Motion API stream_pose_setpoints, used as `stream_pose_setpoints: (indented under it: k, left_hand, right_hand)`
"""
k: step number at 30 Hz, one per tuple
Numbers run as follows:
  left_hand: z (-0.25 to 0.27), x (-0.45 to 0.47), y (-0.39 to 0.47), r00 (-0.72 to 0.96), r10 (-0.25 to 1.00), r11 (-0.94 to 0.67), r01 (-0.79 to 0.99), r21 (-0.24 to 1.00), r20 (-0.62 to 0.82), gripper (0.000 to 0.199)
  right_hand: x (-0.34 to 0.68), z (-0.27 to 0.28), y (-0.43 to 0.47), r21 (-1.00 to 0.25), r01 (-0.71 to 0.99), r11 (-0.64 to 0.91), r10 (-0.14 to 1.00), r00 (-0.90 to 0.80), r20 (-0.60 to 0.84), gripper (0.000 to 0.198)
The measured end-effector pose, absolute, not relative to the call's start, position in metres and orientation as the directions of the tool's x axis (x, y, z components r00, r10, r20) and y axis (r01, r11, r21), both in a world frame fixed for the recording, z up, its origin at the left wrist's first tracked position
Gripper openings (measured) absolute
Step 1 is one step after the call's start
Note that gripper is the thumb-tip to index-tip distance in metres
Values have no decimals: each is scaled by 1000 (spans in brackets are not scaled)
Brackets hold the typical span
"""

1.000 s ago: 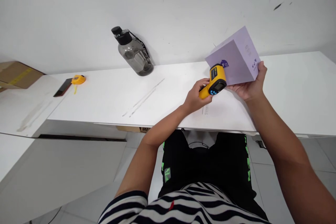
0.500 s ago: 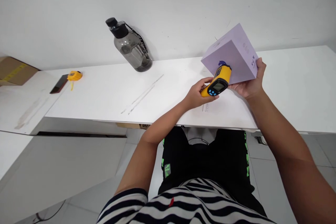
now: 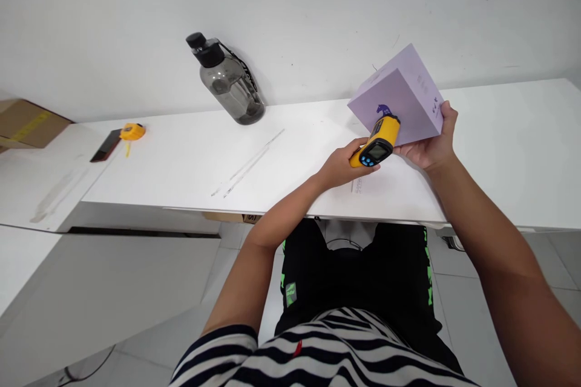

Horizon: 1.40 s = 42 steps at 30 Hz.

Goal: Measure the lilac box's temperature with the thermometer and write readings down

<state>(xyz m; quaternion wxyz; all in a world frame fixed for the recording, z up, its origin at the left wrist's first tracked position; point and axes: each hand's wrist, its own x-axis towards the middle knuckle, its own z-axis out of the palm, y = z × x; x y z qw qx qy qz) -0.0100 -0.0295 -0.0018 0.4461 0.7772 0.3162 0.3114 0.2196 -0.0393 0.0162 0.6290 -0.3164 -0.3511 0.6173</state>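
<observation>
My left hand [image 3: 344, 164] is closed round the handle of a yellow and black infrared thermometer [image 3: 384, 138]. Its small grey screen and blue buttons face me, and its front end is turned to a lilac box [image 3: 390, 94]. Whether the two touch, I cannot tell. The box is tilted, with a dark blue printed figure on its near face and small dark marks on its right side. My right hand [image 3: 433, 148] grips the box at its lower right corner, thumb on the side and fingers underneath.
A grey transparent water bottle [image 3: 233, 91] with a black cap stands by the wall. To the left on the white table [image 3: 181, 163] lie a yellow tape measure [image 3: 132, 131] and a dark flat object [image 3: 106, 146]. A cardboard box [image 3: 31, 125] sits at the far left.
The thermometer's front end has dropped slightly, so more of the blue figure on the box shows. Both hands keep their holds. The view has shifted a little.
</observation>
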Motion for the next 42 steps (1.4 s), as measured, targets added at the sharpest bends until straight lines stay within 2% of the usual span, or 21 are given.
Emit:
stream_pose_setpoints:
  k: [7,15,27,31,42]
  left_hand:
    - [-2,-9,-30,621,753,-405,178,897,217,62]
    - [-1,-9,-31,624,762,-399,241,885,173,61]
    - [-6,-16,-21,628,718,-523,201,828,301,51]
    - [-5,-16,-20,608,732,-528,224,819,305,49]
    - [-6,-15,-20,592,747,-537,270,799,302,52]
  right_hand:
    - [217,19,-41,-815,-578,37,998,-21,60,72]
    - [221,17,-39,-816,-577,32,998,-29,60,73]
    - [218,14,-39,-806,-592,-7,999,-46,26,71]
    - [219,11,-37,-807,-590,-13,998,-51,21,67]
    - [220,12,-37,-819,-574,-13,998,-63,29,71]
